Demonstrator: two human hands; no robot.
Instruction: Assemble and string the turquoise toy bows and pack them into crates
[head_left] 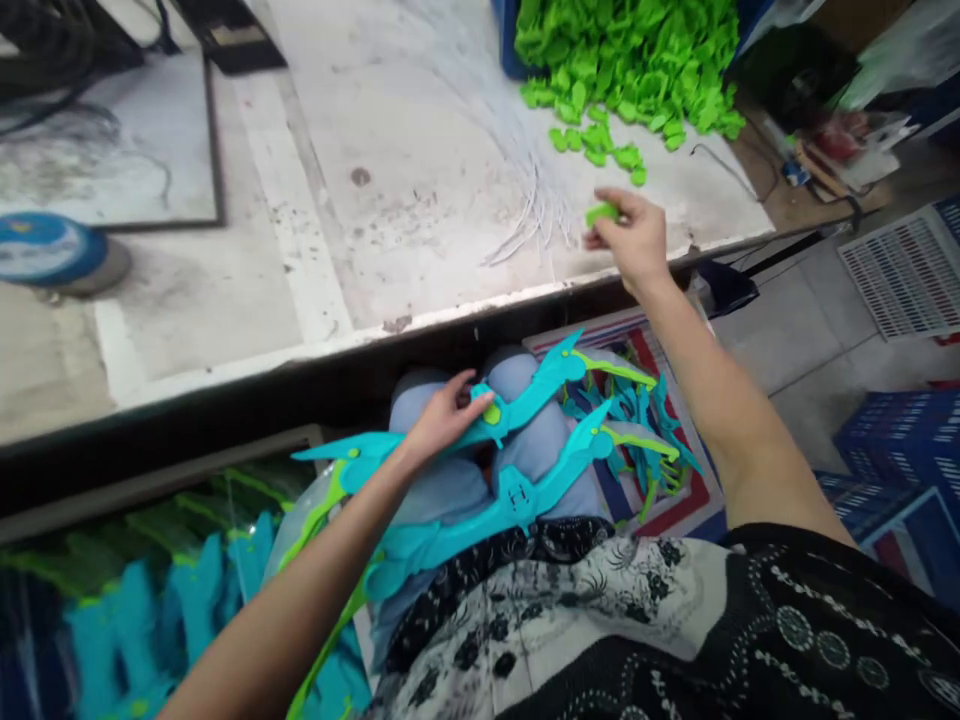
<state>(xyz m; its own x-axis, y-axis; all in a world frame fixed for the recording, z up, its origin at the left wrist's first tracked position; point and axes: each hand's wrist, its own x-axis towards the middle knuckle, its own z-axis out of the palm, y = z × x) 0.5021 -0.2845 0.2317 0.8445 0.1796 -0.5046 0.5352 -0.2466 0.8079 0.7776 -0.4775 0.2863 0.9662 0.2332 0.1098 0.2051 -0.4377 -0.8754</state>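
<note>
1. A blue bin (508, 42) at the worktable's (405, 270) far side is heaped with lime-green plastic pieces (630, 70), which spill onto the tabletop, too many to count.
2. At the left, a grey-rimmed container (304, 436) holds turquoise parts (135, 620) with lime-green lengths among them.
3. Beside the knees, more turquoise and green parts (637, 400) lie on a red, white and blue surface; whether it is a box is unclear.
4. The right hand (636, 235), arm outstretched over the table edge, pinches one green piece (600, 213).
5. The left hand (450, 412) reaches across the lap, thumb on the far frame's centre; how firmly it grips cannot be told.
6. Two turquoise bow-shaped frames (521, 497) lie across the lap; one green disc (492, 412) sits on the far one.
</note>
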